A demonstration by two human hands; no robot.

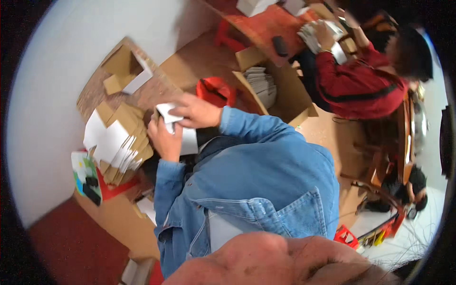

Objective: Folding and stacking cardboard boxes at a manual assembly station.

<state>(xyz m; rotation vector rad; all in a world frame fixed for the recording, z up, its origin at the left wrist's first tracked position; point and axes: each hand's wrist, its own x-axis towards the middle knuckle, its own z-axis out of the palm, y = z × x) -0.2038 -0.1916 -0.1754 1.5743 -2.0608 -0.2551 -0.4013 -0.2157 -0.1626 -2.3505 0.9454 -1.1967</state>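
Both of my hands are on one small white-and-brown cardboard box (167,113), partly folded, close in front of my body. My left hand (165,140) grips it from the near left side, its fingers bent against the cardboard. From the right, my right hand (198,110) presses its fingers and thumb on the white top part. A white panel (190,141) shows below the hands; whether it belongs to the same box I cannot tell. Left of my hands lies a thick pile of cut cardboard blanks (118,137), white on one face and brown on the other.
An open cardboard box (137,80) stands on the brown table (90,92) beyond the pile. A large carton (297,97) holding flat pieces sits ahead right, near a red bag-like object (213,92). Another person in a red jacket (361,90) handles cardboard at a red table (266,28).
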